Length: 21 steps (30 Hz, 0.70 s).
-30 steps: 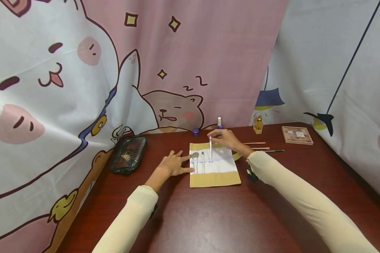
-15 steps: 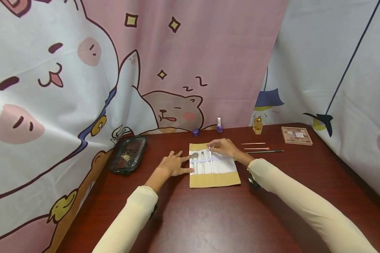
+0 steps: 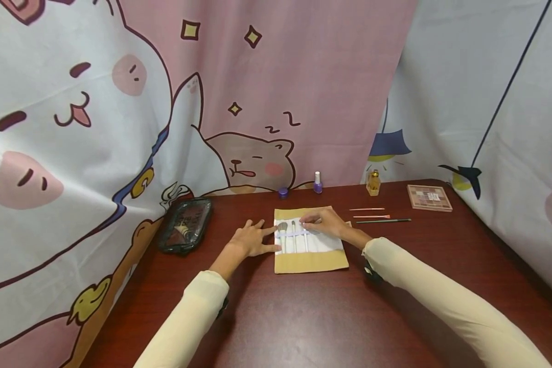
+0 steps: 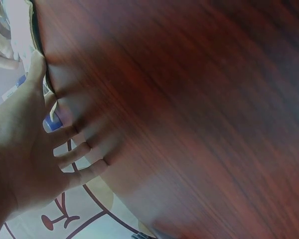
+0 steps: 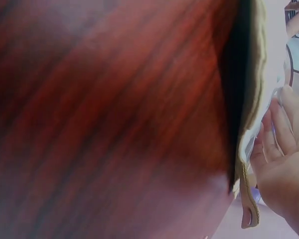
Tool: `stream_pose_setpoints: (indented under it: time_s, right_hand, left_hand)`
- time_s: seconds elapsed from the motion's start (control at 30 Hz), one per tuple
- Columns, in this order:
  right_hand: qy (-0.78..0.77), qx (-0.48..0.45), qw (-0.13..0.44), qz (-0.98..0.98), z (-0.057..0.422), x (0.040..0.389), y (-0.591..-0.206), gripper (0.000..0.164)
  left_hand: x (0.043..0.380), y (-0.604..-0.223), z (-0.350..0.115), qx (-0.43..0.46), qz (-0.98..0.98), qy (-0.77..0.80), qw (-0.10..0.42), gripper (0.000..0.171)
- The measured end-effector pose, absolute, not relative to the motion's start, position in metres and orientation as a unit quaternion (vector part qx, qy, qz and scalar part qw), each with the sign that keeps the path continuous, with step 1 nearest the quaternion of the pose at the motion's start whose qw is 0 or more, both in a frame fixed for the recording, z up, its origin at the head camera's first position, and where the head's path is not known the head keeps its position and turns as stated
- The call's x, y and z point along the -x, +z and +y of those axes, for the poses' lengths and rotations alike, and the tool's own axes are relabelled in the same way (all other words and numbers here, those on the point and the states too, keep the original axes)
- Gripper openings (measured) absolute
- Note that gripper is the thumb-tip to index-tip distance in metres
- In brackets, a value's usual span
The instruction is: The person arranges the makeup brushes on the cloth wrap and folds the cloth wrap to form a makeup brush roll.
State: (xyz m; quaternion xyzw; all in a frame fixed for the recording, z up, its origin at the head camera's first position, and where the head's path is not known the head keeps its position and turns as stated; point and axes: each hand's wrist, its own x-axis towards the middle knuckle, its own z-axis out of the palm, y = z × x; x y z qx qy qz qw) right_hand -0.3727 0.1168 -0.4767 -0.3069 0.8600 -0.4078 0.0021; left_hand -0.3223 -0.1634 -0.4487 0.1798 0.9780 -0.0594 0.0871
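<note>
A tan brush roll point(image 3: 311, 262) with a white lining lies unfolded on the table. My left hand point(image 3: 250, 240) spreads its fingers at the roll's left edge, thumb and forefinger touching it. Two makeup brushes, one with a wide head point(image 3: 283, 235) and a slimmer one point(image 3: 294, 237), sit under the roll's pale elastic band. Beside them is a thin white makeup brush point(image 3: 306, 242), its upper end between the thumb and fingers of my right hand point(image 3: 326, 223); those fingers hide its tip. In the right wrist view, my right hand point(image 5: 284, 159) curls over the lining.
Three slender brushes point(image 3: 372, 216) lie right of the roll. Farther back are a purple jar point(image 3: 283, 192), purple nail polish point(image 3: 318, 185), a golden bottle point(image 3: 373, 184) and an eyeshadow palette point(image 3: 430, 198). A black clear-topped pouch point(image 3: 186, 225) lies at left; a printed curtain borders the table.
My right hand has come down toward me over the roll, and the thin white brush has slid lower with it, under the band. My left hand keeps its place.
</note>
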Motion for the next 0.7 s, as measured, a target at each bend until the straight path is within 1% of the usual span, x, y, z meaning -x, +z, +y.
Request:
stream_pose_setpoints:
  time_s: [0.13, 0.57, 0.7]
  right_hand:
    - [-0.401, 0.309, 0.014, 0.862, 0.1190, 0.3704, -0.4785, 0.021]
    - [-0.394, 0.336, -0.004, 0.856, 0.1225, 0.3688, -0.4802, 0.023]
    - [-0.392, 0.344, 0.005, 0.853, 0.1233, 0.3694, -0.4810, 0.025]
  left_hand:
    - [0.3213, -0.4486, -0.1633, -0.181, 0.978, -0.060, 0.086, 0.084]
    - [0.3217, -0.4501, -0.1639, -0.184, 0.978, -0.059, 0.082, 0.083]
    - [0.3216, -0.4502, -0.1635, -0.186, 0.977, -0.061, 0.082, 0.084]
